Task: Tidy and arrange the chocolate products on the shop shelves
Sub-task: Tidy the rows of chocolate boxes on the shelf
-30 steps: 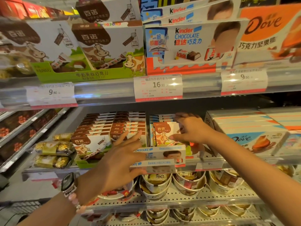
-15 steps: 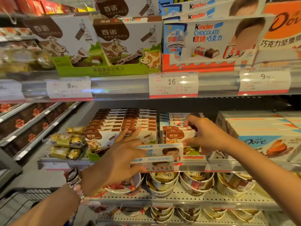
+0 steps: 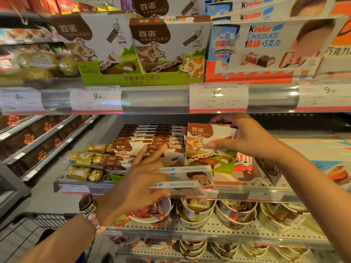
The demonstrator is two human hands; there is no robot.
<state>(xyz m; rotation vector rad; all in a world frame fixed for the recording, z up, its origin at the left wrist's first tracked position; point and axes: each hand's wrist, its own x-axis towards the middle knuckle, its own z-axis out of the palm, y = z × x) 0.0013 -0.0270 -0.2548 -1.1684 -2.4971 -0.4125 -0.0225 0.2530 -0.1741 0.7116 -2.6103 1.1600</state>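
**Cow-print box lifted at the chocolate shelf**

Our right hand (image 3: pixel 247 138) grips a cow-print chocolate box (image 3: pixel 207 147) upright, above the middle shelf (image 3: pixel 266 186), fingers over its top and thumb on its face. Our left hand (image 3: pixel 133 188) pinches two stacked Kinder boxes (image 3: pixel 188 180) at the shelf's front edge.

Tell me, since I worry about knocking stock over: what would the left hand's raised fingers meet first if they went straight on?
Probably the cow-print chocolate boxes stacked just beyond the left hand; depth is unclear.
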